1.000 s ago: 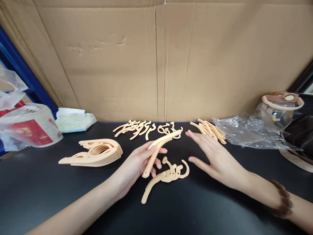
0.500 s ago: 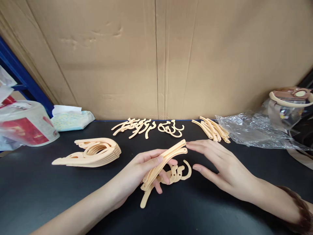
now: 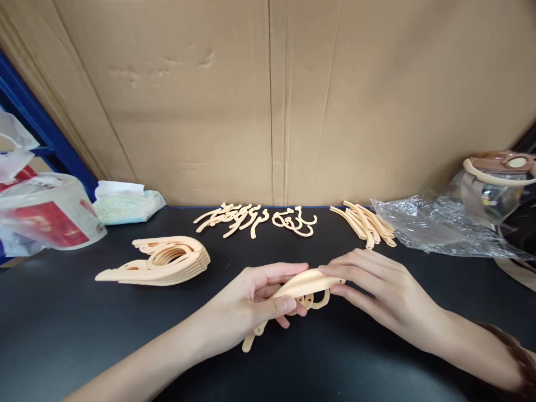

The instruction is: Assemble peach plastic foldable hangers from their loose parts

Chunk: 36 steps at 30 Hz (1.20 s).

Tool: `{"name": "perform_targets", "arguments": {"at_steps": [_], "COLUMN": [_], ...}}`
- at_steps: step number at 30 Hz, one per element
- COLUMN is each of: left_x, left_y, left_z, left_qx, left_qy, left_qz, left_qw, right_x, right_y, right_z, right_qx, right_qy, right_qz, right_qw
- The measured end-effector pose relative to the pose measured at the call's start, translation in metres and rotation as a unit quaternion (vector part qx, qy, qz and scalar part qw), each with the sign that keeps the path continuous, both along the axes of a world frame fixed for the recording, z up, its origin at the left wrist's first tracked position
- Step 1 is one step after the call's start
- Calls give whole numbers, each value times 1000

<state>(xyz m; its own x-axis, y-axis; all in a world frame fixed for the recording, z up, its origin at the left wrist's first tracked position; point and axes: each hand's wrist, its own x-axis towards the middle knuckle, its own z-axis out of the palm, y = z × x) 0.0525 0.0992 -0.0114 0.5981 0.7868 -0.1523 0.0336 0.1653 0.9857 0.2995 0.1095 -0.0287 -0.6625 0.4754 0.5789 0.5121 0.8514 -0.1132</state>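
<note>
My left hand (image 3: 259,307) is closed around the near part of a cream plastic hanger arm (image 3: 307,283), thumb on one side and fingers on the other. At the arm's far right end, by a small hole, my right hand (image 3: 377,285) pinches it between thumb and fingers. Whether one arm or two lie together in the grip, I cannot tell. Below them, partly hidden by my left hand, are hook pieces (image 3: 321,301) with small holes and a curved strip end (image 3: 248,341). A nested stack of folded hangers (image 3: 188,268) lies to the left.
Along the back of the black table lie short curved pieces (image 3: 238,218), several hooks (image 3: 301,226) and a pile of hanger arms (image 3: 366,223). Crumpled clear plastic (image 3: 422,223) and a clear cup (image 3: 488,192) stand right; a wipes pack (image 3: 129,207) and wrapped roll (image 3: 62,215) left.
The hanger arm has turned from steeply slanted to flatter, its broad side now showing. My right hand, formerly spread beside its tip, has closed on that end.
</note>
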Motion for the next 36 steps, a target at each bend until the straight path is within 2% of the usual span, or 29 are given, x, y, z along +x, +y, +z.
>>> {"name": "perform_targets", "arguments": {"at_steps": [6,11,15,22,28,36], "left_x": [-2,-3,-5,-5,-5,-7], "left_y": [0,4,6,6,5,7], "left_z": [3,13,19,18,18,13], "left_qx": [-9,26,50,56,93,74], "left_qy": [-8,56,55,46,49,37], "left_qz": [-16,23,39,91,73,85], "left_qw": [1000,998,996,993,992,993], "right_x": [2,7,8,9,10,3], "right_y": [0,6,7,8,9,4], "right_z": [0,2,4,1,-1,1], "right_qx": [16,29,24,-7,-7,-23], "right_qy": [5,50,55,41,33,30], "right_qz": [-33,-74,-86,-84,-83,-84], "right_qw": [999,996,994,996,996,996]}}
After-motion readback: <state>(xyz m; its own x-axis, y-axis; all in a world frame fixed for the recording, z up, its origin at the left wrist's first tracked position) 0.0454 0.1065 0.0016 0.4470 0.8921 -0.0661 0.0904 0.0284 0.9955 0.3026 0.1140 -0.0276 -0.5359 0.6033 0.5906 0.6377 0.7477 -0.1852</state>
